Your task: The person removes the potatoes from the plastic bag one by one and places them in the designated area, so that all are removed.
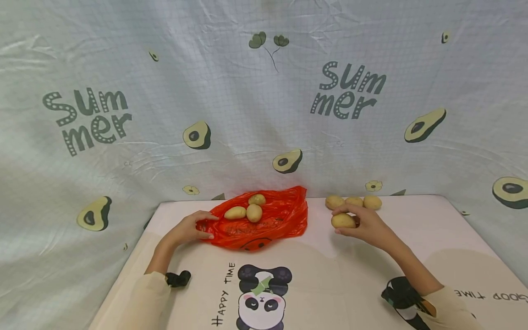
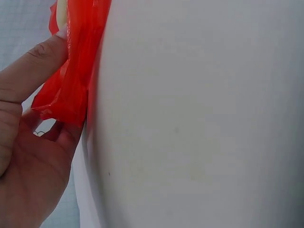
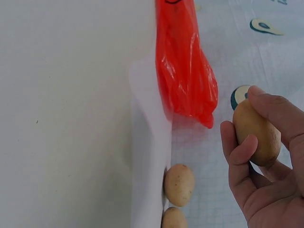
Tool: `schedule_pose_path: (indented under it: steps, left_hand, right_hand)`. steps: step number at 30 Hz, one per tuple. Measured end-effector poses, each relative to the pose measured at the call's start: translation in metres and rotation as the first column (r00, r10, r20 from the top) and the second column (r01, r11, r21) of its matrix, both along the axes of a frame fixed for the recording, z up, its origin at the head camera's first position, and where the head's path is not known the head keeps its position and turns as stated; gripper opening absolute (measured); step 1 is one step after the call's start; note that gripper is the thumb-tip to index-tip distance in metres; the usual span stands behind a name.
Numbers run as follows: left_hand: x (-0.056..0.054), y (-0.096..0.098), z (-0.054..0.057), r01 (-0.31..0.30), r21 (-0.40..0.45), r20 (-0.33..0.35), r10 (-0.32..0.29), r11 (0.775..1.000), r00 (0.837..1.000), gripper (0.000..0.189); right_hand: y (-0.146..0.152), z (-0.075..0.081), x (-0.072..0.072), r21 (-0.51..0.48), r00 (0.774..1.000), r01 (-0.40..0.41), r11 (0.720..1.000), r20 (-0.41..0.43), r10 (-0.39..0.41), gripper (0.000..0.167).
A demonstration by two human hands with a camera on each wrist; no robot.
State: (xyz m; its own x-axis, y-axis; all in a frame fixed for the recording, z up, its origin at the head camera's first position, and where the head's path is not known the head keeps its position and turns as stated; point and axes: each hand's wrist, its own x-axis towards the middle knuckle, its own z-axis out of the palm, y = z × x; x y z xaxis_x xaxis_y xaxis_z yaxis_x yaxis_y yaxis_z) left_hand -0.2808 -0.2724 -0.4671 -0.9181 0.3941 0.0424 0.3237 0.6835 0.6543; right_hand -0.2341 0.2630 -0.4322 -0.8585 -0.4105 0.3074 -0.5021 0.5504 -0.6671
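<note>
A red plastic bag (image 1: 284, 215) lies spread on the table with three potatoes (image 1: 254, 213) resting on it. My left hand (image 1: 190, 228) is at the bag's left end. In the left wrist view, the thumb (image 2: 35, 61) presses the red plastic (image 2: 78, 71) and the other fingers are partly hidden behind it. To the right of the bag, my right hand (image 1: 367, 224) grips a single potato (image 1: 343, 221); the right wrist view shows this potato (image 3: 256, 133) between thumb and curled fingers, above the table. Three more potatoes (image 1: 372, 202) sit just behind that hand.
The table (image 1: 330, 284) has a light cover printed with a panda and lettering. Behind its far edge hangs a pale curtain (image 1: 247, 110) with avocado prints. A black wrist camera (image 1: 400, 293) is strapped to the right forearm, and another (image 1: 178, 278) to the left.
</note>
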Motion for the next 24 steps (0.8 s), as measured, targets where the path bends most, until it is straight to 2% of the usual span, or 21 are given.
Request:
schedule_pose_path:
  steps: [12,24]
  left_hand:
    - [-0.0015,-0.0026,-0.0023,0.014,0.011,0.007,-0.014,1.0,1.0,0.048]
    - [-0.0019,-0.0033,-0.0016,-0.007,0.022,0.039,0.006,1.0,0.999,0.049]
  right_hand:
    - [0.0026,0.0,0.001,0.032,0.999,0.032,0.999,-0.033,-0.031,0.043]
    - [0.0037,-0.0019,0.0001,0.028,0.995,0.073,0.997,-0.067,-0.071,0.045]
